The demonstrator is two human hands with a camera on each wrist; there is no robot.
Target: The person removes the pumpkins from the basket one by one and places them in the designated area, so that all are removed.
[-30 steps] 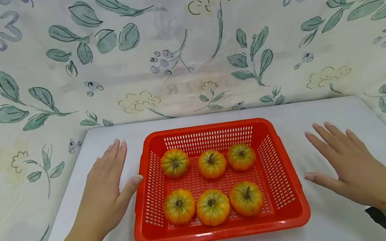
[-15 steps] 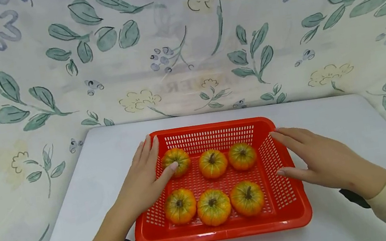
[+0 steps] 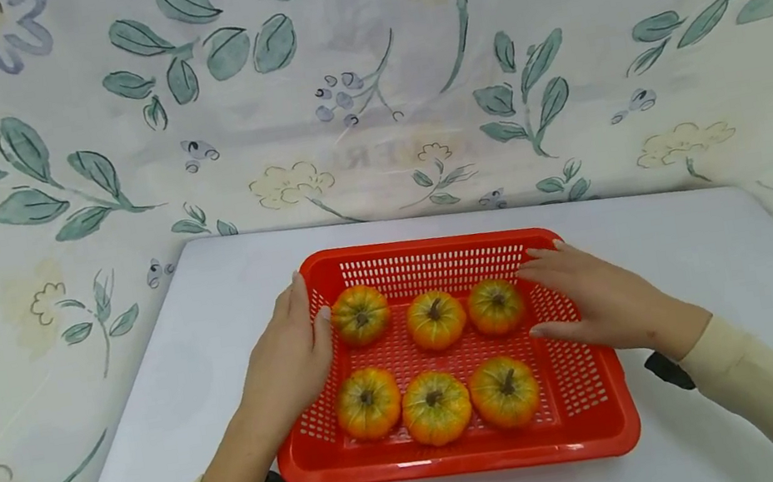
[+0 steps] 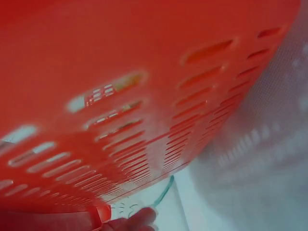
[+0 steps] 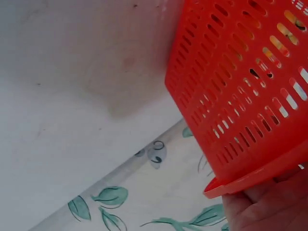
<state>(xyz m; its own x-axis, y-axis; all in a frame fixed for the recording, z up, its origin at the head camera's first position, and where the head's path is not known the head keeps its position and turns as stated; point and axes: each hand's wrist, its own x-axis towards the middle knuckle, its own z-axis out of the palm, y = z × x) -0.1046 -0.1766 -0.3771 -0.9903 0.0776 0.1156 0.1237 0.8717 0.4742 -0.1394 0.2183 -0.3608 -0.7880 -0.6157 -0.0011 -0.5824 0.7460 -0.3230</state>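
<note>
A red plastic basket (image 3: 452, 463) with slotted walls stands on the white table in the head view. Several small orange-yellow pumpkins (image 3: 436, 407) lie inside in two rows. My left hand (image 3: 287, 358) grips the basket's left rim, thumb over the inside and fingers along the outside. Over the right rim lies my right hand (image 3: 607, 294), its fingers fairly straight and reaching above the inner wall. In the left wrist view, fingertips (image 4: 139, 219) show past the slotted wall (image 4: 144, 139). The right wrist view has the right hand (image 5: 269, 207) against the basket's rim (image 5: 260, 174).
The white table (image 3: 668, 247) extends around the basket on all sides. Behind it hangs a pale cloth (image 3: 370, 134) printed with flowers and leaves. Black straps (image 3: 668, 371) sit at both wrists.
Both hands have come inward from beside the basket to its left and right rims. The left thumb has drawn back to the rim. The head view has shifted slightly.
</note>
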